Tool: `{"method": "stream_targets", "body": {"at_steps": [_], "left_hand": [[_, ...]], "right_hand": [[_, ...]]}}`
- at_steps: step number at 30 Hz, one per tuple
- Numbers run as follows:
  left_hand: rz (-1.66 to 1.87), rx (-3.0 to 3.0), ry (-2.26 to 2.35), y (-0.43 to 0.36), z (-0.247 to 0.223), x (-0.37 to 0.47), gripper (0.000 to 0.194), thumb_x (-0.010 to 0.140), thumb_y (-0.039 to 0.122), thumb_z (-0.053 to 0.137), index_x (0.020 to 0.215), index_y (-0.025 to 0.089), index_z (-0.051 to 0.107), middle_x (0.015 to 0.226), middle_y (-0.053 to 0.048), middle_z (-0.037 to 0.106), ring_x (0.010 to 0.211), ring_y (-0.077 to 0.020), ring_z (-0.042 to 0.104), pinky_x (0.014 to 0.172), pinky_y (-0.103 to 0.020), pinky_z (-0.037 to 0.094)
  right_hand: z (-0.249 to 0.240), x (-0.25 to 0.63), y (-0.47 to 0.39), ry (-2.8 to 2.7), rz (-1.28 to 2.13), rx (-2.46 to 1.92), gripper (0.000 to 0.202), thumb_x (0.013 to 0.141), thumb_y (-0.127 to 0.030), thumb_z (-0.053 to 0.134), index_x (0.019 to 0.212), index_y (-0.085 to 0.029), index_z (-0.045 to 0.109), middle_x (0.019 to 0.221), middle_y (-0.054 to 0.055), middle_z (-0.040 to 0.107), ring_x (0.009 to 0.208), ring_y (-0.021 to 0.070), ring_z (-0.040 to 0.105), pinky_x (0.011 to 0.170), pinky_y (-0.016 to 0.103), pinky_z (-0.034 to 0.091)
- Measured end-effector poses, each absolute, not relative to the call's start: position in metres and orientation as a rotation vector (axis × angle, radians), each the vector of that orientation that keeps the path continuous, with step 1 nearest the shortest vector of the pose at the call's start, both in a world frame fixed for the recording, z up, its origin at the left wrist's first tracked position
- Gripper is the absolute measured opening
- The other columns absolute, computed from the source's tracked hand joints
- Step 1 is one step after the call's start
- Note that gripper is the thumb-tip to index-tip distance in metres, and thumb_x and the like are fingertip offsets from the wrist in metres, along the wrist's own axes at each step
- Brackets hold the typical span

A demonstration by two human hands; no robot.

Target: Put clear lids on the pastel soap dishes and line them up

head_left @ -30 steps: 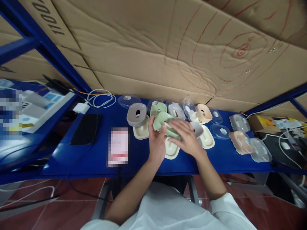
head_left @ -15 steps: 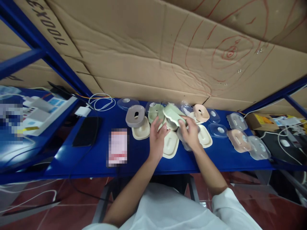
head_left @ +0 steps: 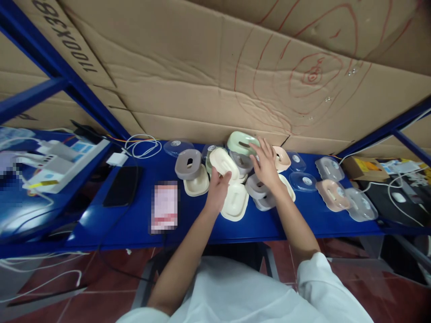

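My left hand [head_left: 218,190] is closed on a shallow cream tray [head_left: 222,162], thumb on top, and holds it tilted above the pile. My right hand [head_left: 267,166] has its fingers spread, with the fingertips at the right end of a pale green slotted cover [head_left: 238,141]; whether they touch it I cannot tell. That cover rests on a grey piece [head_left: 243,162]. Below my left hand lies another cream tray [head_left: 235,202]. Grey slotted covers [head_left: 257,186] sit under my right wrist. To the left, a grey-mauve slotted cover [head_left: 187,163] leans on a cream tray [head_left: 197,183].
A peach cover [head_left: 282,158] and clear lids [head_left: 303,181] lie at the right, with a peach wavy-edged box [head_left: 333,194] farther off. A blurred pink-screened device [head_left: 164,206], black phone-like slab [head_left: 121,186] and white cable [head_left: 143,146] are left. Cardboard [head_left: 175,80] walls the back.
My right hand has set the green cover down at the back of the pile and loosened its fingers. My left hand, empty before, now holds a cream tray.
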State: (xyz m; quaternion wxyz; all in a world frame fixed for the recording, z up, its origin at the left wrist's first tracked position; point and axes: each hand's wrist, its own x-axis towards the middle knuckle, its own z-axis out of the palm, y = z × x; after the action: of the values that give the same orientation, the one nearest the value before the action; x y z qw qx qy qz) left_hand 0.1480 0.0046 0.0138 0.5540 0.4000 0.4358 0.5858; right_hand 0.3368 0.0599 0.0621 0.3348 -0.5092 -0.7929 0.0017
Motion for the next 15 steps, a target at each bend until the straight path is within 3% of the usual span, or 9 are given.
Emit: {"method": "stream_targets", "body": {"at_steps": [4,8,11,13,15], "left_hand": [[1.448,1.425,1.341,0.031,0.015,0.134,0.088,0.1,0.063,0.065,0.17,0.022,0.03,0.167,-0.025,0.042,0.155,-0.0421,0.045,0.127,-0.062,0.038],[1.451,1.659,1.491,0.042,0.019,0.124,0.089,0.106,0.061,0.054,0.175,0.021,0.016,0.174,-0.026,0.03,0.165,-0.04,0.031,0.132,-0.06,0.03],[1.422,1.785,1.504,0.034,0.016,0.128,0.078,0.109,0.057,0.049,0.174,0.026,0.022,0.181,-0.02,0.018,0.17,-0.0361,0.017,0.135,-0.058,0.023],[1.374,1.849,1.509,0.023,0.009,0.136,0.071,0.109,0.054,0.049,0.172,0.027,0.031,0.182,-0.018,0.016,0.171,-0.0375,0.013,0.135,-0.061,0.021],[1.311,1.931,1.491,0.013,0.001,0.143,0.064,0.109,0.05,0.051,0.167,0.024,0.042,0.181,-0.02,0.02,0.17,-0.0411,0.013,0.134,-0.066,0.02]], "right_hand": [[0.066,0.375,0.033,-2.078,-0.091,-1.413,0.043,0.115,-0.042,0.042,0.152,-0.029,0.06,0.174,0.01,0.042,0.164,0.03,0.033,0.133,0.063,0.022],[0.05,0.483,-0.012,-1.685,-0.39,-1.794,0.053,0.111,-0.056,0.043,0.148,-0.026,0.065,0.171,0.017,0.044,0.16,0.0401,0.038,0.125,0.076,0.026],[0.024,0.573,-0.043,-1.418,-0.524,-2.043,0.074,0.092,-0.08,0.061,0.145,-0.028,0.07,0.165,0.026,0.048,0.157,0.0508,0.037,0.117,0.083,0.023],[0.006,0.608,-0.059,-1.401,-0.467,-2.088,0.086,0.077,-0.092,0.067,0.138,-0.032,0.073,0.151,0.031,0.059,0.145,0.0577,0.048,0.106,0.088,0.026],[-0.006,0.62,-0.072,-1.437,-0.412,-2.065,0.085,0.071,-0.095,0.066,0.132,-0.036,0.075,0.138,0.029,0.066,0.133,0.0591,0.057,0.097,0.089,0.033]]}}
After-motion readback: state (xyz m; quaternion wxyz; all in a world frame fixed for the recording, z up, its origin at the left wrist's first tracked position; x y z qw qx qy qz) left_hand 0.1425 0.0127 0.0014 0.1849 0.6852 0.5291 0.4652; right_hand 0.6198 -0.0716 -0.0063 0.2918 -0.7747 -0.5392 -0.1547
